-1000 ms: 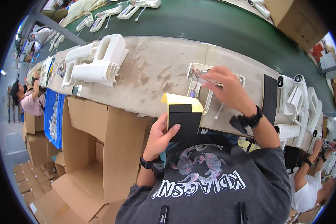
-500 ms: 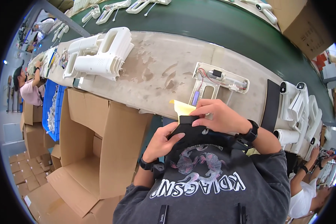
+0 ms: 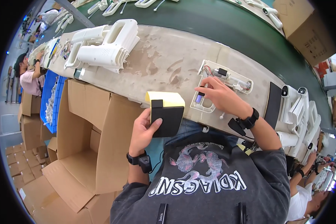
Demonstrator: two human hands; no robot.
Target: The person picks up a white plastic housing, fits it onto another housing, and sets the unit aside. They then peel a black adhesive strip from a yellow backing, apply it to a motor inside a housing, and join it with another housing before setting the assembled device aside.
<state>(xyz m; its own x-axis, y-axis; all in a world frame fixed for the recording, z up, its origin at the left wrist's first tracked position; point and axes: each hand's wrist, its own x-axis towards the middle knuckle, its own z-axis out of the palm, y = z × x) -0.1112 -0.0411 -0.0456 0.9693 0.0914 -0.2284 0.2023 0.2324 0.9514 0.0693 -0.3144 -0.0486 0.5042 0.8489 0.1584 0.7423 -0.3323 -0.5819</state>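
My left hand (image 3: 141,131) grips a stack of black foam pads (image 3: 171,121), its thumb pressed on the front. Yellow backing paper (image 3: 167,98) sticks up behind the foam. Over at the table edge, my right hand (image 3: 227,98) pinches a small black foam strip (image 3: 201,93) against a purple battery cell (image 3: 198,99). That cell lies in the handle of an open white plastic housing half (image 3: 193,106). A motor with a black block (image 3: 222,72) and red wires sits in the housing's body, partly behind my fingers.
Stacked white housing shells (image 3: 100,54) stand on the worn table at left. White handheld devices (image 3: 298,108) lie at right beside a black mat (image 3: 273,100). A green conveyor belt (image 3: 212,26) runs behind. An open cardboard box (image 3: 117,138) and blue bin (image 3: 58,104) stand left; co-workers flank both sides.
My right hand has left the foam stack and moved up and right to the housing with a small black strip. My left hand has shifted left with the stack.
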